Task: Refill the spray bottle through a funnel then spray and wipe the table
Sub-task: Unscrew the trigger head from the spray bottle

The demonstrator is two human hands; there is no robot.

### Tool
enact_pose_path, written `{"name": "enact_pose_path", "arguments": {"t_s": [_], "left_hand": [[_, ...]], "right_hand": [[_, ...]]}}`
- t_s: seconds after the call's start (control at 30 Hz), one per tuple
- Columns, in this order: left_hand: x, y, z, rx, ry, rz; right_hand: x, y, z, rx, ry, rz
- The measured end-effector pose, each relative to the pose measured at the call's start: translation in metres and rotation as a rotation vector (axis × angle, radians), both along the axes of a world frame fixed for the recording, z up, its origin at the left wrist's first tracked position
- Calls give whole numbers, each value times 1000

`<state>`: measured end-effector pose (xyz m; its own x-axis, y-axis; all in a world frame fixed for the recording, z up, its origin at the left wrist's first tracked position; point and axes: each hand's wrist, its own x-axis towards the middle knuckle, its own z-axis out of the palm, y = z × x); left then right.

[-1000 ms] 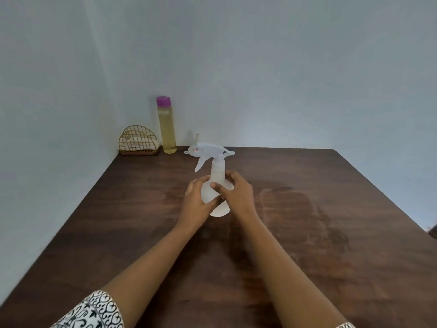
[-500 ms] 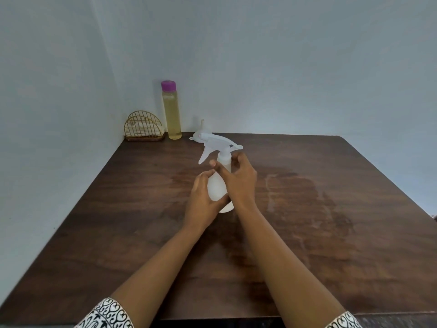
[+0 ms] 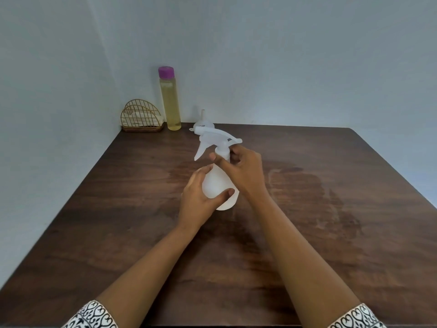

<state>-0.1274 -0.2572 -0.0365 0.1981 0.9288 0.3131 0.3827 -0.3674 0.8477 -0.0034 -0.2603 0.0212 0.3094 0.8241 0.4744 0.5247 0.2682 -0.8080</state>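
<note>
Spray bottle (image 3: 216,183), translucent white, stands near the middle of the dark wooden bench (image 3: 331,245), its base seemingly down on the wood and its trigger head pointing away and to the left. The left grip (image 3: 197,203) is wrapped round the bottle's rounded lower body, thumb across the front and fingers curled behind. The right grip (image 3: 246,171) is closed round the narrow neck just under the trigger head, thumb in front and the other fingers bent at the back.

Behind the spray head, near the far edge, a white funnel (image 3: 203,123) sits upside down with its spout pointing up. Left of it stands a tall clear refill bottle (image 3: 170,105) of yellowish liquid with a purple cap (image 3: 166,72). In the far left corner, just beside that bottle, a gold wire holder (image 3: 142,114) keeps a folded pale cloth (image 3: 134,118). A paler smeared patch (image 3: 305,183) marks the wood right of the hands. Black-and-white patterned sleeves (image 3: 94,314) show at the bottom edge.
</note>
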Motion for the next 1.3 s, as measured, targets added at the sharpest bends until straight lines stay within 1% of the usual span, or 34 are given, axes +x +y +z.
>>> {"name": "enact_pose_path", "arguments": {"t_s": [0.1,0.2,0.3,0.37,0.5,0.67,0.7,0.73,0.77,0.87,0.9,0.97,1.07,1.13,1.23,1.3], "left_hand": [[-1,0,0,-10,-4,-4],[-2,2,0,-11,0,-23],[-3,4,-3,-30,-8,-51],[-4,5,-3,-39,-20,-73],[-6,7,-4,-68,-51,-106],[-6,8,-7,-121,-84,-144],[-6,8,-8,-131,-95,-146],[-6,8,-9,-139,-107,-144],[-5,8,-9,-143,-119,-143],[-4,9,-12,-154,-147,-140],[-4,10,-14,-157,-155,-142],[-4,10,-14,-168,-164,-144],[-4,12,-13,-153,-135,-150],[-5,12,-13,-144,-124,-153],[-6,12,-14,-146,-135,-161],[-5,10,-12,-140,-138,-163]], "right_hand": [[10,0,4,-72,59,131],[21,1,8,-199,183,350],[32,4,14,-311,120,482],[35,3,17,-335,116,520],[35,-3,17,-321,168,553],[43,-13,13,-355,231,599],[40,-16,12,-350,259,597],[35,-19,11,-322,289,549],[27,-20,11,-267,307,442],[-1,-19,9,-68,282,0],[-8,-19,7,-19,275,-79],[-15,-17,3,46,272,-134],[-9,-16,-1,64,228,-74],[2,-15,1,0,168,27],[20,-15,8,-123,212,278],[26,-16,10,-159,237,341]]}}
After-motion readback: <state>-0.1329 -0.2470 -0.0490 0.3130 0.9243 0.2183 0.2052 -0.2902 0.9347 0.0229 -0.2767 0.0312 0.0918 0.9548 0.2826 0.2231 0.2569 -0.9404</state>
